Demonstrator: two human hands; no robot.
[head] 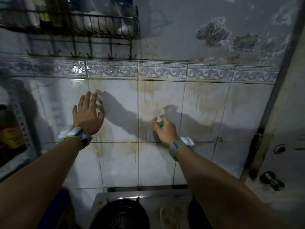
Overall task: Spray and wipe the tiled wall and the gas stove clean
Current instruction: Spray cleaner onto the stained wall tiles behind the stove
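Observation:
The white tiled wall (206,113) in front of me carries brown greasy streaks and drips across several tiles. My left hand (88,112) lies flat against a tile with its fingers straight; whether a cloth is under it I cannot tell. My right hand (165,128) grips a small spray bottle (159,121) with a green body and a clear top, pointed at the stained tile. The gas stove (148,198) sits at the bottom of the view, with black burner grates under my forearms.
A black wire rack (92,28) with jars and bottles hangs on the wall at the upper left, hooks beneath it. A metal shelf post with bottles (13,134) stands at the left. A door with a knob (270,179) is at the right. Peeling paint above the tiles.

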